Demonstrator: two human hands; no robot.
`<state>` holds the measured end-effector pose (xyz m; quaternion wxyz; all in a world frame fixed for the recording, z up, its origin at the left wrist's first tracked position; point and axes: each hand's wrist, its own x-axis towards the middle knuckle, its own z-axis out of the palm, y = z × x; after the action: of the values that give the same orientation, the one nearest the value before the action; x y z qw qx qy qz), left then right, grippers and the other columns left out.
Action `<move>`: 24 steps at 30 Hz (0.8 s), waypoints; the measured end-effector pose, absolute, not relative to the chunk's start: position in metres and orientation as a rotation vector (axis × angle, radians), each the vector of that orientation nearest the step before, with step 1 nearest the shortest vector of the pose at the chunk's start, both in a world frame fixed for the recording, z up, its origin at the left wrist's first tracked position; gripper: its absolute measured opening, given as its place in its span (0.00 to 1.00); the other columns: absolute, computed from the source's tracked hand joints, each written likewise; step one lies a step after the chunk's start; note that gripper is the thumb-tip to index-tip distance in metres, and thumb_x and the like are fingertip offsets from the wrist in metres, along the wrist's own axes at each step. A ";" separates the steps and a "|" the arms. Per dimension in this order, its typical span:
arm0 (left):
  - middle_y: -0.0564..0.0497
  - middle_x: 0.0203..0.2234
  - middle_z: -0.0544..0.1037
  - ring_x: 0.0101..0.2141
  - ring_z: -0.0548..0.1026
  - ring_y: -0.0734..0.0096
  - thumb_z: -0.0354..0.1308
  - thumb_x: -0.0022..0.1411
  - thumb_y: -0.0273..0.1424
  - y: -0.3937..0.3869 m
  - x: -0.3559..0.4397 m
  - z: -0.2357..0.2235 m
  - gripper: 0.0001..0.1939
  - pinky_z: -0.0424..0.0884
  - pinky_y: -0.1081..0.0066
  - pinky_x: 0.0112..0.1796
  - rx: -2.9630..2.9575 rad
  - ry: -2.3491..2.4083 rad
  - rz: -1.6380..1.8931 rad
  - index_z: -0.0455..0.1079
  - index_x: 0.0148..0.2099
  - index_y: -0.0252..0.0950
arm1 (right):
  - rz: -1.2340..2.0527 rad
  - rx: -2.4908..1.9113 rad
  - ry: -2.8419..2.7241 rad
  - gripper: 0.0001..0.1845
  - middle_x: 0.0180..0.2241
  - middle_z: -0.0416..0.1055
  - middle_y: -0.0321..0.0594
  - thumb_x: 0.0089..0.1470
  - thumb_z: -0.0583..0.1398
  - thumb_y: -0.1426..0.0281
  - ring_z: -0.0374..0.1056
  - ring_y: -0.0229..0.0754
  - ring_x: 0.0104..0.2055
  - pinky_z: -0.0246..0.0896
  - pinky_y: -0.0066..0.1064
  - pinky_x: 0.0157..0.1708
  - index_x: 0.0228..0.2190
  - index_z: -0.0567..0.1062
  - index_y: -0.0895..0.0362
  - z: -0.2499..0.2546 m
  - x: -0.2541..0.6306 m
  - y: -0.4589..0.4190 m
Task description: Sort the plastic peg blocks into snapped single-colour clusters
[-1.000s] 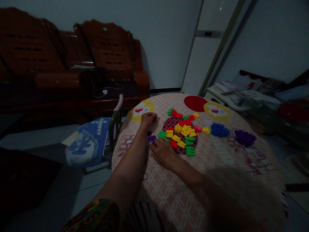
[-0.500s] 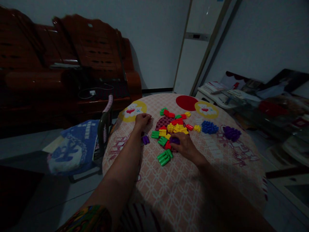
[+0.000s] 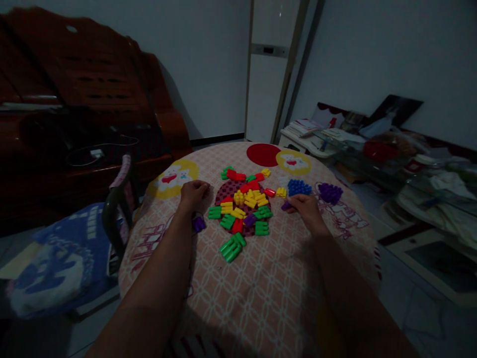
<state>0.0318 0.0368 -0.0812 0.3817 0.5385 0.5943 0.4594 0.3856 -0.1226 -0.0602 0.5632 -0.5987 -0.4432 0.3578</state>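
Observation:
My right hand pinches a purple building block just right of the pile, below the blue block cluster. My left hand rests at the table's left with its fingers curled together; whatever they may hold is hidden. Close under that wrist lies another purple block. Between my hands is a loose pile of yellow blocks, red blocks and green blocks, with one purple block among them. Several green blocks lie nearest me.
A purple block cluster sits at the right on the round cloth-covered table. At left stands a chair with a blue cloth, a wooden bench behind it. A cluttered glass side table is at right.
The view has turned to the right. My right hand has moved right, off the pile, and a purple block shows in its fingers. My left hand stays curled at the left.

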 end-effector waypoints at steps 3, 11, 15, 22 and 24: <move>0.52 0.19 0.77 0.22 0.73 0.71 0.59 0.49 0.33 0.036 0.031 -0.080 0.10 0.68 0.74 0.26 1.418 1.531 1.164 0.78 0.31 0.33 | 0.684 -1.538 -1.079 0.20 0.24 0.78 0.42 0.43 0.67 0.53 0.72 0.40 0.25 0.69 0.30 0.25 0.24 0.80 0.59 -0.064 0.393 -0.119; 0.50 0.21 0.78 0.24 0.73 0.69 0.60 0.48 0.33 0.037 0.029 -0.079 0.09 0.68 0.74 0.26 1.446 1.565 1.145 0.77 0.29 0.34 | -0.029 -1.900 -1.450 0.19 0.35 0.80 0.48 0.58 0.60 0.56 0.75 0.49 0.38 0.67 0.37 0.41 0.34 0.82 0.59 -0.055 0.390 -0.129; 0.49 0.22 0.79 0.24 0.74 0.68 0.60 0.48 0.34 0.038 0.030 -0.081 0.10 0.70 0.73 0.27 1.408 1.536 1.169 0.78 0.31 0.34 | -0.192 -2.068 -1.617 0.20 0.40 0.79 0.53 0.56 0.64 0.58 0.74 0.51 0.44 0.65 0.37 0.46 0.41 0.80 0.61 -0.061 0.380 -0.132; 0.48 0.23 0.80 0.27 0.76 0.66 0.60 0.49 0.36 0.042 0.026 -0.086 0.13 0.71 0.73 0.28 1.507 1.596 1.131 0.79 0.33 0.34 | -0.024 -2.035 -1.495 0.15 0.37 0.80 0.44 0.48 0.65 0.66 0.75 0.46 0.38 0.67 0.36 0.42 0.39 0.81 0.58 -0.043 0.408 -0.135; 0.48 0.23 0.80 0.27 0.77 0.66 0.60 0.49 0.37 0.041 0.025 -0.085 0.13 0.71 0.73 0.29 1.517 1.614 1.126 0.79 0.33 0.35 | -0.033 -1.986 -1.389 0.18 0.34 0.80 0.43 0.45 0.66 0.65 0.74 0.46 0.34 0.68 0.37 0.40 0.39 0.81 0.59 -0.033 0.436 -0.144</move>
<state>0.0252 0.0414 -0.0846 0.3224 0.5779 0.6149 0.4290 0.4363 -0.1441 -0.0330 0.3513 -0.7671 -0.5367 -0.0127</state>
